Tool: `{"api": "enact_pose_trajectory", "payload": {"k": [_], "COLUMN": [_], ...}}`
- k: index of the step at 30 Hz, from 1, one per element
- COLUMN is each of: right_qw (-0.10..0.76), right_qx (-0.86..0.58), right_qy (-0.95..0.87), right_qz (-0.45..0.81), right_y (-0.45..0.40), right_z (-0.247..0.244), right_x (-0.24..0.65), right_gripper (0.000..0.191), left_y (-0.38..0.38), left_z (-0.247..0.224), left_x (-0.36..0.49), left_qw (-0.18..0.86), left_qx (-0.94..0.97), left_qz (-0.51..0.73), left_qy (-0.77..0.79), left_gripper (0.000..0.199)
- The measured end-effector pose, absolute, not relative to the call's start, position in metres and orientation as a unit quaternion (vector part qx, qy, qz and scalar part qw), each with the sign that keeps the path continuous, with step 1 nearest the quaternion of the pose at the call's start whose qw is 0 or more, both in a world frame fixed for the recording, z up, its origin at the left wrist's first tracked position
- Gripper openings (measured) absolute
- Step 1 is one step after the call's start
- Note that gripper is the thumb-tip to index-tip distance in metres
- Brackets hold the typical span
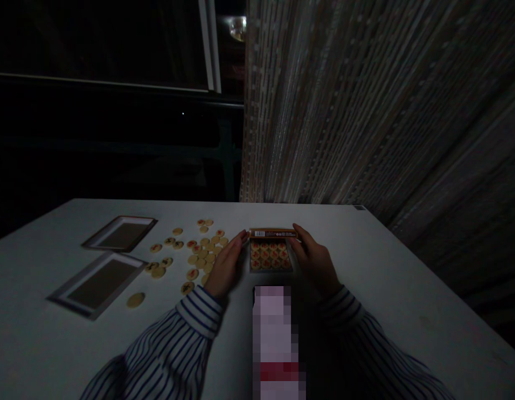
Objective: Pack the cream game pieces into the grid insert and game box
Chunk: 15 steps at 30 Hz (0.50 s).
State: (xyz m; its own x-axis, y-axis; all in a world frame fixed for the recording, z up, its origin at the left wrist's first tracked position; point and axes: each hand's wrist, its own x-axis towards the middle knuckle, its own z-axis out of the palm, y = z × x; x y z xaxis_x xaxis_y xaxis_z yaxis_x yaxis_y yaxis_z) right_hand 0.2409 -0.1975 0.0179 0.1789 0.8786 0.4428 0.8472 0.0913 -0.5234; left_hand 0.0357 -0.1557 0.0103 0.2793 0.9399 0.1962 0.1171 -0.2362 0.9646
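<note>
Between my two hands, a small xiangqi box [273, 234] is at the middle of the white table. Its brown edge strip carries a barcode. Below the strip are rows of round, red-marked pieces [269, 255]; I cannot tell whether they are printed or real. My left hand [227, 264] has its fingertips against the box's left end. At the other end, the fingers of my right hand [318, 260] close around the right edge. Loose wooden xiangqi pieces [204, 254] lie scattered just left of my left hand, some showing red or black characters, others plain.
Two shallow trays with pale rims, a farther one [119, 233] and a nearer one [96, 284], lie at the table's left. A string curtain [324, 100] hangs behind the table [386, 311]. The room is dim. A pixelated patch covers the front middle.
</note>
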Motion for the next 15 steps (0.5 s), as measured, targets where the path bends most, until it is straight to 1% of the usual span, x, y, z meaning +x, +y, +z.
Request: {"api": "enact_pose_trajectory", "payload": {"k": [4, 11, 15], "right_qw": [0.366, 0.367, 0.367], "right_qx": [-0.672, -0.668, -0.671], "right_qy": [-0.644, -0.647, -0.645], "right_qz": [0.020, 0.010, 0.010], "right_y": [-0.1977, -0.1987, -0.1988], "right_z": [0.0181, 0.0168, 0.0173], "right_x": [0.2403, 0.2404, 0.2403], "right_gripper": [0.044, 0.044, 0.044], "left_y": [-0.1560, -0.1577, -0.1581], "left_z": [0.0085, 0.0077, 0.0076], "left_x": [0.0359, 0.0386, 0.0395], "left_qw": [0.456, 0.410, 0.402], "left_qx": [0.655, 0.682, 0.683], "left_qz": [0.451, 0.454, 0.458], "left_qy": [0.400, 0.401, 0.402], "left_gripper": [0.053, 0.046, 0.047]}}
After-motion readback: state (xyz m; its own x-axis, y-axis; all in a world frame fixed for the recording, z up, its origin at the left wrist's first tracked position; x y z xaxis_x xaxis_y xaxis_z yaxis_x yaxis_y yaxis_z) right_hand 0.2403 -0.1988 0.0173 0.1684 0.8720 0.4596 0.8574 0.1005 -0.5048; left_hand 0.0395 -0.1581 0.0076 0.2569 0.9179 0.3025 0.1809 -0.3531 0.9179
